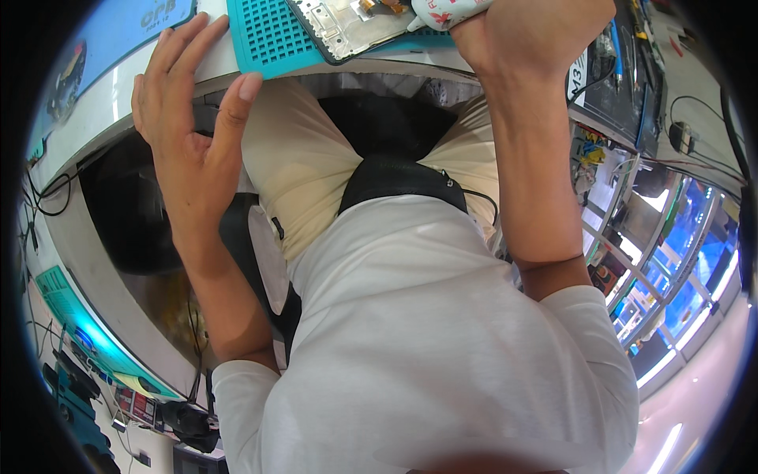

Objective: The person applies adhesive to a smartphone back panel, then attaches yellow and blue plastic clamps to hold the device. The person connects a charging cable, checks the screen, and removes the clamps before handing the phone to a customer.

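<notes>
My left hand rests at the white edge of the bench with its fingers stretched out and the thumb apart, holding nothing. It lies between a blue mat and a teal perforated mat. My right hand is closed around a white, rounded object with red printed patterns and a short pointed nozzle. Its exact kind I cannot make out. The nozzle points left, over the right end of an opened phone frame. That frame lies on the teal mat, its metal inside facing up, with copper-coloured parts at its upper end.
The blue mat covers the bench at the far left. Dark equipment with cables stands right of my right forearm. A lit teal panel and loose wires show at the lower left, and a glass display case at the right.
</notes>
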Tool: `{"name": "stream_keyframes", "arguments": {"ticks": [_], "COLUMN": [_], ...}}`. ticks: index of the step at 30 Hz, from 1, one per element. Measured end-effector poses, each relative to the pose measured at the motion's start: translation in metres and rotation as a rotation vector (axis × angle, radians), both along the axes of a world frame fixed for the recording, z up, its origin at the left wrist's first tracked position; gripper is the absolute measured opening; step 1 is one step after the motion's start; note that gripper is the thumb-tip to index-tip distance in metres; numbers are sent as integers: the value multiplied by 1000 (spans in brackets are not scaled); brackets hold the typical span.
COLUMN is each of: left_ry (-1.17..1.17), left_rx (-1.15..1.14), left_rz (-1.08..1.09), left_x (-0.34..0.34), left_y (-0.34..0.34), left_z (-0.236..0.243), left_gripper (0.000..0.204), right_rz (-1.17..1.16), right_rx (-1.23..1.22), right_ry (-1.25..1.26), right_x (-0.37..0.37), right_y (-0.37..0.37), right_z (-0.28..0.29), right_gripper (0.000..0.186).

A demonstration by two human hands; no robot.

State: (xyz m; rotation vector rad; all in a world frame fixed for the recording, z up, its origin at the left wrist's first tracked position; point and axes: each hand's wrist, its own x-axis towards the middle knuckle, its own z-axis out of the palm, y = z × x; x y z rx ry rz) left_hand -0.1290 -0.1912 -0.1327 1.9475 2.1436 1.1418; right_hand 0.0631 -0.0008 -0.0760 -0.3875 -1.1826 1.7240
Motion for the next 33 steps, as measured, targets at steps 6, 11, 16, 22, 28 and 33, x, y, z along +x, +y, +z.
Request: {"name": "stream_keyframes", "arguments": {"ticks": [6, 11, 16, 22, 28, 33], "left_ry": [-10, -3, 0, 8, -5, -13], "left_rx": [-1, -3, -9, -9, -9, 2], "left_rz": [20, 23, 21, 25, 18, 16], "left_x": [2, 1, 0, 0, 0, 1], "left_y": [-1, -1, -1, -1, -2, -1], "left_z": [0, -2, -2, -2, -1, 0], "left_gripper": [48, 49, 50, 50, 50, 49], "right_rz": [-38, -31, -29, -52, -83, 29], "right_rx": [-7, -133, -125, -146, 25, -463], "right_ry": [-26, 60, 47, 80, -20, 329], "right_x": [4, 5, 5, 6, 14, 19], "right_y": [0, 0, -1, 0, 9, 5], "right_z": [4, 3, 11, 8, 5, 13], "right_gripper": [42, 42, 42, 41, 41, 40]}}
